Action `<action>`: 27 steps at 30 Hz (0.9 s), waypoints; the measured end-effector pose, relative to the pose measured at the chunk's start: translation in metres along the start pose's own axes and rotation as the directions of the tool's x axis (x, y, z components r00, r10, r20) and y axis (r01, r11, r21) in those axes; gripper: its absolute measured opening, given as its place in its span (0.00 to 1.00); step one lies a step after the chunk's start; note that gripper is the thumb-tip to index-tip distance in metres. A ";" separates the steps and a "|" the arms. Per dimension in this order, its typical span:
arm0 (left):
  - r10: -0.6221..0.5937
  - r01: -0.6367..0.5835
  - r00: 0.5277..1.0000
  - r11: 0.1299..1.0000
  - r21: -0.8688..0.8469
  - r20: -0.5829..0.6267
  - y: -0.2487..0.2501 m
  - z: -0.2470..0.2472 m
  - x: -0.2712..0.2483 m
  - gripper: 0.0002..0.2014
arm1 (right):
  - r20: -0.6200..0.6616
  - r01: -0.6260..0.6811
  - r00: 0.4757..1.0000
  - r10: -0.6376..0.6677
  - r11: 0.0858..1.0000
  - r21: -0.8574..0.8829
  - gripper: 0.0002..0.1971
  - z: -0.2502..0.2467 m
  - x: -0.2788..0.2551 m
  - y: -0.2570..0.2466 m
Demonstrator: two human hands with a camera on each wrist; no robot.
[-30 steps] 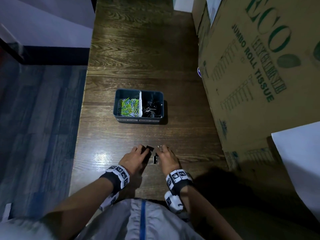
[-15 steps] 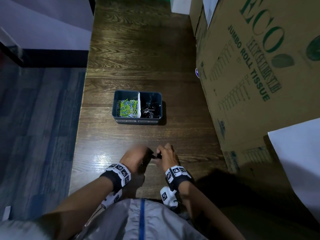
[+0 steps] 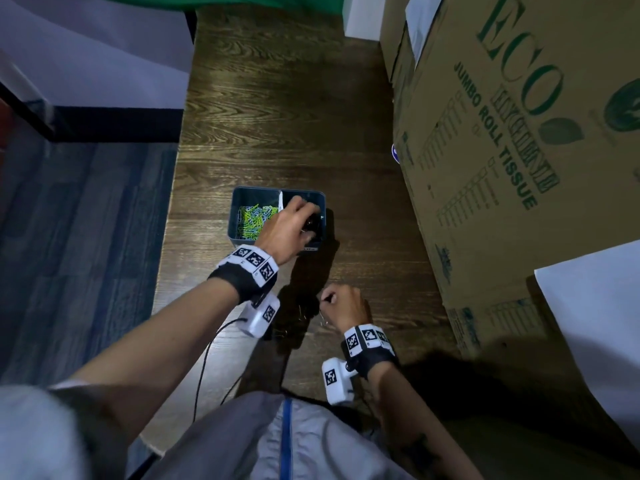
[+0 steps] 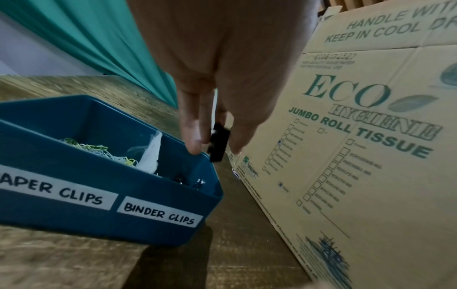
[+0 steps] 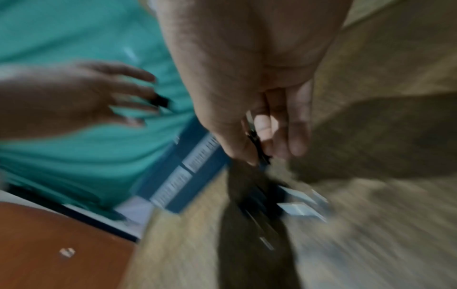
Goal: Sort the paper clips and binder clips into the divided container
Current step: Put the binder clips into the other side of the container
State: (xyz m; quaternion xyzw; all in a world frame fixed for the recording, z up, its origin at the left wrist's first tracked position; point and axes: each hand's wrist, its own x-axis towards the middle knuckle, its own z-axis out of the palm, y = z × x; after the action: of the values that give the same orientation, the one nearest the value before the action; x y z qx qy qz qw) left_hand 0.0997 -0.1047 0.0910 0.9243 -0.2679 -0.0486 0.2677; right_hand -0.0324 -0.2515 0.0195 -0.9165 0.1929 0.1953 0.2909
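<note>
A blue divided container (image 3: 231,220) (image 4: 160,234) stands mid-table, labelled PAPER CLIPS and BINDER CLIPS. Coloured paper clips (image 3: 256,218) (image 4: 99,150) fill its left half. Black binder clips (image 4: 188,179) lie in the right half. My left hand (image 3: 298,216) (image 4: 213,150) hovers over the right half and pinches a black binder clip (image 4: 219,144) between thumb and fingers. My right hand (image 3: 327,299) (image 5: 259,156) stays low near the table's front and pinches another black binder clip (image 5: 258,144), whose wire handle (image 3: 323,318) hangs below. The right wrist view is blurred.
A tall cardboard box (image 3: 519,168) (image 4: 371,136) walls off the table's right side, close to the container. A white sheet (image 3: 595,306) leans at the right front. The table's left edge (image 3: 166,237) drops to blue carpet. Green cloth (image 3: 259,0) lies at the far end.
My left hand has lifted from the table's front and travelled forward to the container's right half, carrying a binder clip. My right hand has stayed near the front, closed round its clip.
</note>
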 end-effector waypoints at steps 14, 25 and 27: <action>-0.275 0.130 0.815 0.944 0.302 0.510 -0.052 0.092 -0.156 0.42 | -0.294 0.375 0.901 -0.320 0.914 0.153 0.24 -0.087 0.043 -0.088; -0.174 0.072 0.850 0.973 0.218 0.498 -0.035 0.113 -0.161 0.18 | 0.242 0.332 0.933 -0.265 0.893 -0.304 0.39 0.029 0.006 0.013; -0.180 0.084 0.850 0.974 0.210 0.494 -0.032 0.111 -0.161 0.17 | 0.187 0.329 0.942 -0.278 0.874 -0.358 0.34 0.036 0.000 0.011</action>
State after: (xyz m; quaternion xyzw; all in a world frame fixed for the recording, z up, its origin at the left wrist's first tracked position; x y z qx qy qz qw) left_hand -0.0486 -0.0504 -0.0291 0.9149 -0.2680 -0.2855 0.0986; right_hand -0.0463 -0.2383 -0.0131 -0.9598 -0.0149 0.2404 0.1445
